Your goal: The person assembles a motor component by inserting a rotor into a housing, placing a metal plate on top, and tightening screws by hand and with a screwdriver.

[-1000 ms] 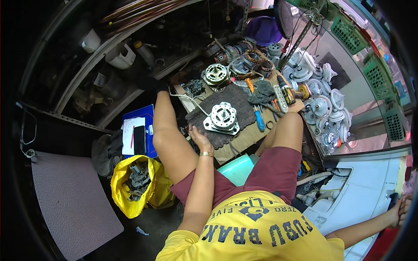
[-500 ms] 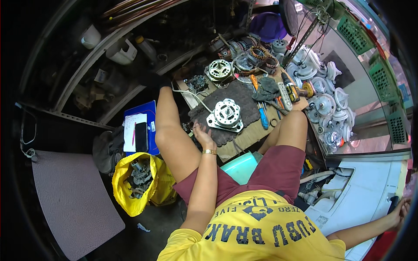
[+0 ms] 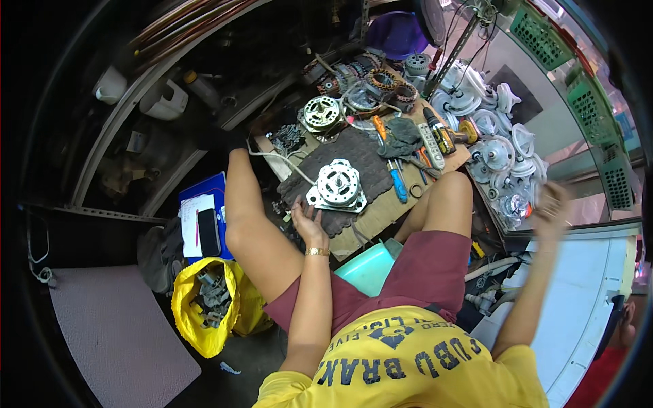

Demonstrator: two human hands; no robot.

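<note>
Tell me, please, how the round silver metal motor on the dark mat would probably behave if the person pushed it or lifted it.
The round silver metal motor is probably heavy for its size, being all metal. It rests on a flat flanged base on the dark mat, so it would likely drag rather than roll or tip. The left hand beside it might need the other hand's help to lift it.

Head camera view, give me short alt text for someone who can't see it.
A seated person's left hand rests beside a silver electric motor on a dark mat, while the blurred right hand is raised near white fan parts.
</note>
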